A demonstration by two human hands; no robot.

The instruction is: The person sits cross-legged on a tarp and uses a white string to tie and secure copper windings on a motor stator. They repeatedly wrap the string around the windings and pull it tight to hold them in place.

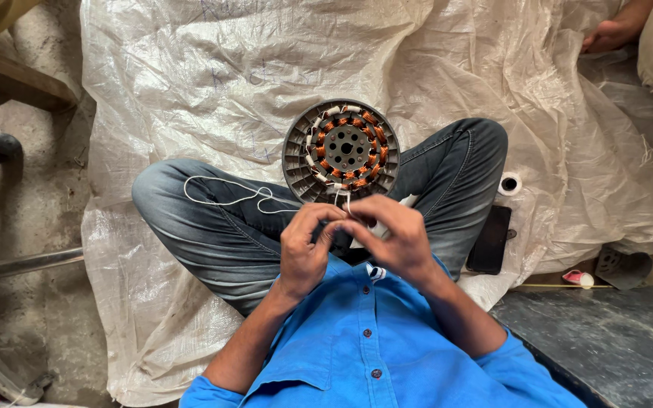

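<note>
Pinching white string [224, 198] beside the copper-wound stator [341, 151], both hands [357, 238] meet

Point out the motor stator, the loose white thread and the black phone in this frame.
motor stator [341, 149]: head view, on its grey centre hub.
white thread [221, 201]: head view, on the loop lying over the thigh.
black phone [490, 239]: head view, middle of its dark face.

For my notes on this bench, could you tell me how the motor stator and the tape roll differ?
The motor stator is large, grey with copper windings, and rests between the knees; the tape roll is small, white and lies on the sheet. White thread runs from the stator to both hands; the roll is untouched. Both are round with a central hole.
</note>
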